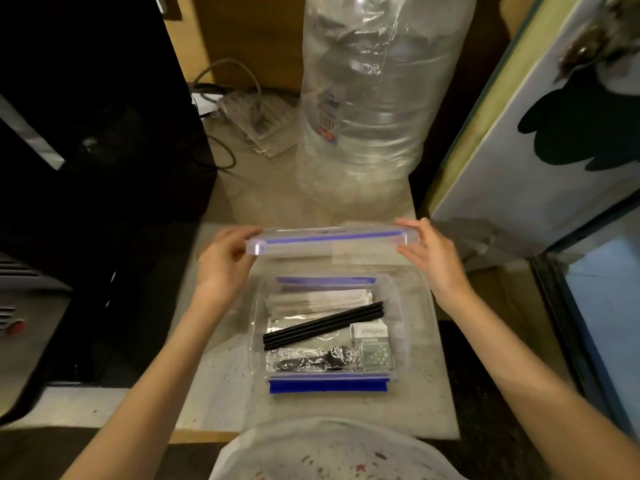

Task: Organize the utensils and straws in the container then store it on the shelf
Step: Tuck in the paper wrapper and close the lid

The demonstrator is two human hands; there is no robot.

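A clear plastic container with blue clips stands open on the pale counter. Inside lie three black straws, a wrapped black utensil, white paper-wrapped items and a small green packet. The clear lid with a blue seal hangs tilted above the container's far edge. My left hand grips the lid's left end. My right hand holds its right end between thumb and fingers.
A tall bagged stack of clear plastic cups stands behind the container. A power strip with cables lies at the back left, a dark appliance on the left, a white panel on the right. A speckled white bowl sits nearest me.
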